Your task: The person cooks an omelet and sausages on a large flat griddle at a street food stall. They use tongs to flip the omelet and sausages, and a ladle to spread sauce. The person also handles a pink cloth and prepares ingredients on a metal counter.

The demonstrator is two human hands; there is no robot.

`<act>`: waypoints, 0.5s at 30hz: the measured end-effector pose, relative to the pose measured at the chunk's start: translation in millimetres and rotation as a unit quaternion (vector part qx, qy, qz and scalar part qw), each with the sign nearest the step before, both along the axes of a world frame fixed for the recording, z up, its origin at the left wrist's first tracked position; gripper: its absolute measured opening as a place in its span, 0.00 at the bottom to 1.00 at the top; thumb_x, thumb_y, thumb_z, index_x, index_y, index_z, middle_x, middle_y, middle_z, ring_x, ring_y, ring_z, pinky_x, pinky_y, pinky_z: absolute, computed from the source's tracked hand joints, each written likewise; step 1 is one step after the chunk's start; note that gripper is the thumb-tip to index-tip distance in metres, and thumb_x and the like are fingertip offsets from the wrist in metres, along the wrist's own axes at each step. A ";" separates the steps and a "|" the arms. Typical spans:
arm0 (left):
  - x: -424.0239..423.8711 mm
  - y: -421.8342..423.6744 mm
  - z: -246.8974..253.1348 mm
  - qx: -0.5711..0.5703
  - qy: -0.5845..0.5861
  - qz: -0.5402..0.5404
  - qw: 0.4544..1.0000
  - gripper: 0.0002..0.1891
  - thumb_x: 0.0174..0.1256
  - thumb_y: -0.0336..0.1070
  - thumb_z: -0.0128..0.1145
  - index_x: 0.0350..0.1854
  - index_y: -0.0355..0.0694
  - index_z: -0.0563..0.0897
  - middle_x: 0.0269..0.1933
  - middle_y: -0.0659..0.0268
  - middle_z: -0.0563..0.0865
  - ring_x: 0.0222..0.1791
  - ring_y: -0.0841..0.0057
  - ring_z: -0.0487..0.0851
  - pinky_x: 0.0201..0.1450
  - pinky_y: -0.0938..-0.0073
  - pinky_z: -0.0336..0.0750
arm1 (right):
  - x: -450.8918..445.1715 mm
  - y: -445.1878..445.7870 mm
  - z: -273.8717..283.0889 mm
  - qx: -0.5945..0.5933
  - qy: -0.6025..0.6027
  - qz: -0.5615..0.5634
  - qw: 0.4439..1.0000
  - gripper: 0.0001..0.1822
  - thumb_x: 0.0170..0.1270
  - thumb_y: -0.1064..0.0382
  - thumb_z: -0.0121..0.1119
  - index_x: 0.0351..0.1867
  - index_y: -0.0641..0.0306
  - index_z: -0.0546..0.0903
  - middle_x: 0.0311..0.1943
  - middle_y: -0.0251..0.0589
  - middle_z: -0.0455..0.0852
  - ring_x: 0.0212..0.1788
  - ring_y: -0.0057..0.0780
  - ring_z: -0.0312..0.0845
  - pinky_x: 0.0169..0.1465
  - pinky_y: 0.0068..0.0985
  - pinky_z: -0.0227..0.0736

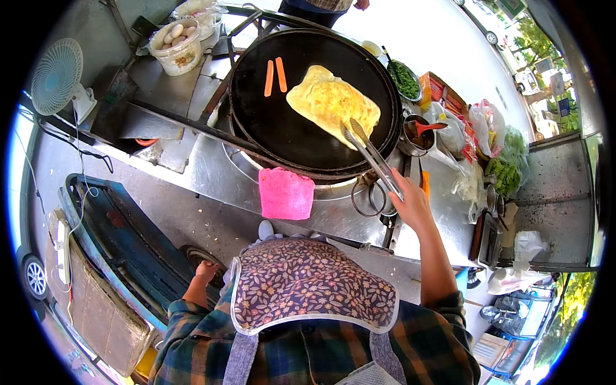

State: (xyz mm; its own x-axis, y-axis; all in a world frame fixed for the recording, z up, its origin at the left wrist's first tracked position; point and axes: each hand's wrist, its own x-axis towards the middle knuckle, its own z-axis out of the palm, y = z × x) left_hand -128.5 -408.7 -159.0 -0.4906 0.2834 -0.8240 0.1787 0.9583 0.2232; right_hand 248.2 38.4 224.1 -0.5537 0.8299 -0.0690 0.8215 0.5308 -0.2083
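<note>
My right hand grips a pair of metal tongs. The tips of the tongs touch the lower right edge of a folded, egg-coated flatbread. That flatbread lies on a round black griddle, and two orange-pink sausage strips rest side by side to its left. Down at my left side hangs my left hand, away from the griddle, with nothing visible in it; how far its fingers are closed is unclear. A pink cloth drapes over the griddle's near edge.
A bucket of eggs and a fan stand left. Right of the griddle are a bowl of chopped greens, a sauce pot with a red-handled utensil and bagged lettuce. A person stands beyond the griddle.
</note>
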 end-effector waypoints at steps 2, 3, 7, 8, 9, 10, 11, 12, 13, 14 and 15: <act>-5.4 15.7 19.4 -0.018 -0.010 -0.004 1.000 0.27 0.57 0.54 0.63 0.51 0.37 0.78 0.38 0.60 0.86 0.36 0.66 0.85 0.42 0.67 0.77 | -4.2 -11.9 -0.1 -0.011 0.068 0.028 0.997 0.35 0.58 0.60 0.61 0.68 0.47 0.64 0.39 0.43 0.80 0.38 0.45 0.79 0.40 0.38 0.73; -10.6 29.1 29.4 -0.029 -0.018 -0.016 0.999 0.27 0.58 0.54 0.61 0.51 0.37 0.78 0.40 0.59 0.86 0.36 0.64 0.85 0.42 0.65 0.77 | -9.3 -12.9 -6.8 -0.016 0.052 0.025 0.998 0.35 0.58 0.60 0.62 0.68 0.46 0.64 0.39 0.43 0.80 0.38 0.45 0.79 0.40 0.38 0.73; -17.9 68.1 28.4 0.061 0.031 -0.064 0.996 0.30 0.56 0.54 0.64 0.54 0.35 0.76 0.44 0.56 0.86 0.43 0.66 0.85 0.43 0.67 0.78 | -31.9 -9.4 -35.8 -0.024 0.039 -0.005 0.999 0.35 0.58 0.60 0.62 0.68 0.46 0.64 0.38 0.42 0.80 0.37 0.41 0.79 0.37 0.36 0.74; -16.8 79.4 31.4 0.098 0.035 -0.045 0.993 0.31 0.56 0.53 0.64 0.55 0.35 0.75 0.45 0.55 0.86 0.44 0.67 0.85 0.44 0.68 0.78 | -33.5 -5.6 -39.8 -0.024 0.069 -0.013 0.997 0.34 0.59 0.60 0.62 0.68 0.47 0.65 0.39 0.42 0.81 0.36 0.37 0.80 0.36 0.35 0.74; -15.9 92.7 40.2 0.129 0.020 -0.016 0.991 0.31 0.57 0.52 0.64 0.55 0.35 0.75 0.46 0.55 0.86 0.45 0.67 0.85 0.45 0.68 0.78 | -36.3 -1.2 -45.9 -0.025 0.101 -0.018 0.994 0.33 0.60 0.60 0.61 0.68 0.48 0.66 0.39 0.42 0.82 0.34 0.34 0.80 0.34 0.33 0.75; -15.6 98.9 40.8 0.158 0.005 0.012 0.987 0.30 0.57 0.52 0.64 0.56 0.34 0.75 0.46 0.55 0.86 0.45 0.67 0.85 0.46 0.68 0.78 | -34.0 4.6 -38.7 -0.092 0.144 -0.061 0.983 0.32 0.60 0.61 0.61 0.67 0.50 0.67 0.41 0.41 0.83 0.35 0.30 0.81 0.34 0.31 0.74; -17.4 103.1 42.8 0.184 -0.008 0.039 0.982 0.30 0.57 0.51 0.64 0.56 0.34 0.75 0.46 0.54 0.86 0.46 0.66 0.84 0.47 0.69 0.77 | -27.0 12.1 -34.6 -0.125 0.181 -0.080 0.972 0.30 0.61 0.60 0.60 0.67 0.51 0.68 0.39 0.40 0.83 0.32 0.27 0.78 0.31 0.28 0.72; -17.3 105.8 32.5 0.208 -0.015 0.066 0.976 0.29 0.58 0.50 0.64 0.56 0.34 0.75 0.46 0.54 0.86 0.46 0.66 0.84 0.48 0.69 0.77 | -13.2 20.8 -29.5 -0.175 0.213 -0.115 0.954 0.28 0.62 0.60 0.59 0.66 0.53 0.69 0.38 0.39 0.83 0.28 0.25 0.76 0.28 0.26 0.70; -12.6 107.7 31.1 0.218 -0.015 0.083 0.972 0.28 0.58 0.49 0.64 0.55 0.34 0.75 0.46 0.54 0.86 0.46 0.67 0.84 0.48 0.69 0.77 | 4.5 34.0 -24.6 -0.232 0.255 -0.161 0.925 0.27 0.63 0.60 0.58 0.65 0.55 0.69 0.37 0.39 0.83 0.25 0.23 0.74 0.25 0.23 0.68; -7.6 109.8 30.6 0.227 -0.017 0.098 0.969 0.28 0.58 0.49 0.64 0.55 0.34 0.75 0.46 0.55 0.86 0.46 0.67 0.84 0.48 0.70 0.77 | 25.3 48.7 -19.7 -0.280 0.294 -0.205 0.891 0.25 0.64 0.60 0.57 0.64 0.56 0.70 0.36 0.38 0.83 0.22 0.21 0.72 0.22 0.20 0.65; -3.4 112.4 30.3 0.236 -0.018 0.112 0.965 0.27 0.59 0.48 0.64 0.54 0.34 0.76 0.46 0.55 0.86 0.46 0.67 0.84 0.48 0.70 0.77 | 45.9 61.0 -15.8 -0.325 0.314 -0.225 0.863 0.24 0.66 0.60 0.55 0.63 0.58 0.71 0.34 0.37 0.83 0.18 0.18 0.70 0.19 0.18 0.63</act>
